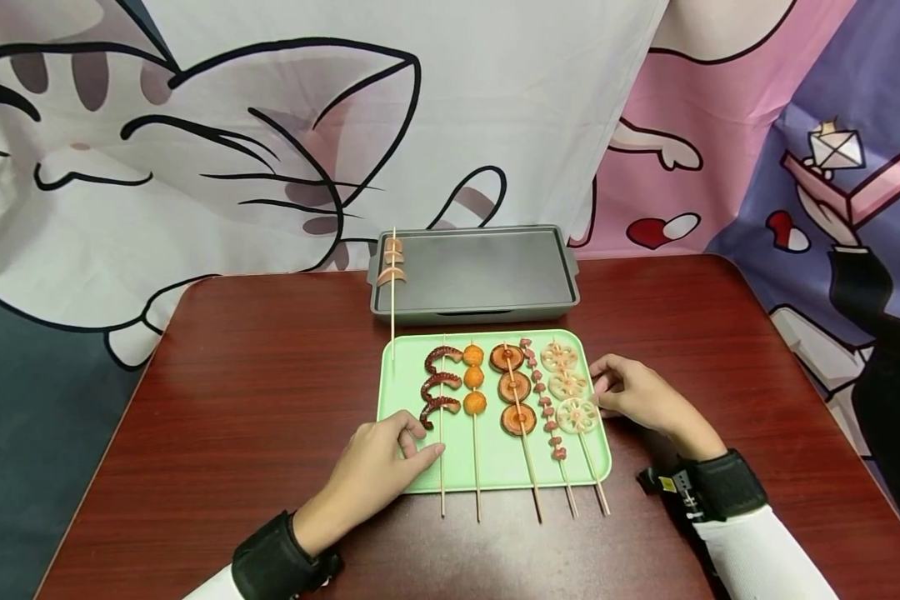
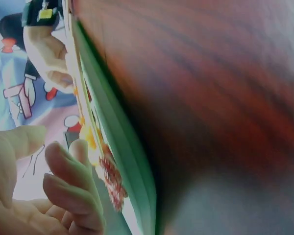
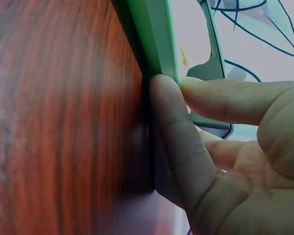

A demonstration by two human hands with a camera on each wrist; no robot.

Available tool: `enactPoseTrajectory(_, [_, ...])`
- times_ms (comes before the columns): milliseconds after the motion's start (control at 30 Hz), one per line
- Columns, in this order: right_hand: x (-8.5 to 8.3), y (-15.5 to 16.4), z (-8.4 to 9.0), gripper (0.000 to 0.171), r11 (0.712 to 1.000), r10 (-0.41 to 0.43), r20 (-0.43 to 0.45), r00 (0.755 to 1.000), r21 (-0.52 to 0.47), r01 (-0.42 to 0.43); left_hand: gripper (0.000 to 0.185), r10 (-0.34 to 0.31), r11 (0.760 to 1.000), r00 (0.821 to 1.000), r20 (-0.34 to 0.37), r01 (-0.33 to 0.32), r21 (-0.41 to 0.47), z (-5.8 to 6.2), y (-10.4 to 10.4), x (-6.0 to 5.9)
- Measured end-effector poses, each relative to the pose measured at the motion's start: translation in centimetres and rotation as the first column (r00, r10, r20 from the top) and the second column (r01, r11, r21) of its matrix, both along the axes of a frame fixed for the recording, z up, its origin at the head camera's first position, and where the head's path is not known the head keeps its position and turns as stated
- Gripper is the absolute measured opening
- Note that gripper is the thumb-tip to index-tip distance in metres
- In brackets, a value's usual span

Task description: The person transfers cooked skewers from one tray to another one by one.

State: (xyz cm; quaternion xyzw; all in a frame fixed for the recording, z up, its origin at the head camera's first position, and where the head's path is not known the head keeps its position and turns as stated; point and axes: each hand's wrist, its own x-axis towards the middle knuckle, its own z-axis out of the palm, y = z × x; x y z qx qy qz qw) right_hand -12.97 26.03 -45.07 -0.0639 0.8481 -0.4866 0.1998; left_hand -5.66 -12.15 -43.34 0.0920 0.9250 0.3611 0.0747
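My right hand (image 1: 641, 396) pinches the right edge of the light green tray (image 1: 412, 379), the thumb over the rim and the index finger (image 3: 169, 103) below in the right wrist view. Over the tray's left front part is my left hand (image 1: 371, 467), thumb and fingers apart with nothing between them, beside the skewer of dark red tentacle pieces (image 1: 441, 382). To the right of that skewer lie others: orange balls (image 1: 474, 403), brown mushroom caps (image 1: 513, 387), small pink pieces (image 1: 550, 425) and lotus root slices (image 1: 577, 415). Their sticks overhang the tray's front edge.
Behind the tray stands a grey rectangular grill pan (image 1: 487, 275). A skewer of pale tan pieces (image 1: 393, 273) lies across its left end, its stick reaching over the green tray. The brown wooden table (image 1: 255, 375) meets a printed cloth backdrop (image 1: 270, 208) at the back.
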Motion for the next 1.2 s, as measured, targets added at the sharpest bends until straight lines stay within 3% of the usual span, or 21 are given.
enactPoseTrajectory(167, [0.1,0.1,-0.1,0.033,1.000,0.003,0.002,1.000,-0.015,-0.003,0.025,0.026,0.994,0.986,-0.164,-0.042,-0.098,0.3,-0.4,-0.3])
enactPoseTrajectory(300, [0.0,0.1,-0.2,0.034,1.000,0.010,0.000,1.000,-0.023,-0.010,0.020,0.027,0.989,0.939,-0.343,-0.075,-0.125,0.7,-0.8,-0.7])
enactPoseTrajectory(433, [0.0,0.2,-0.2,0.034,1.000,0.008,0.001,1.000,-0.026,-0.008,0.013,0.059,0.994,0.893,-0.446,-0.092,-0.054,1.4,-1.4,-1.4])
enactPoseTrajectory(600, [0.0,0.2,-0.2,0.034,1.000,0.002,0.004,1.000,-0.022,-0.002,0.008,0.139,0.988,0.863,-0.486,-0.089,0.125,2.2,-2.4,-2.9])
enactPoseTrajectory(700, [-0.1,0.2,-0.1,0.033,1.000,0.000,0.005,1.000,-0.015,0.000,0.010,0.201,0.967,0.870,-0.451,-0.104,0.231,2.6,-3.2,-4.1])
enactPoseTrajectory(833, [-0.2,0.2,0.0,0.033,1.000,-0.001,0.007,1.000,-0.010,0.001,0.020,0.263,0.931,0.896,-0.358,-0.139,0.336,2.8,-4.1,-5.7])
enactPoseTrajectory(1000, [-0.2,0.1,0.0,0.034,1.000,-0.001,0.008,1.000,-0.009,0.001,0.031,0.291,0.887,0.921,-0.258,-0.159,0.435,2.5,-4.7,-7.5])
enactPoseTrajectory(1200, [0.0,0.2,0.0,0.033,1.000,-0.001,0.008,1.000,-0.011,0.001,0.034,0.301,0.838,0.943,-0.139,-0.192,0.511,1.9,-4.5,-8.8])
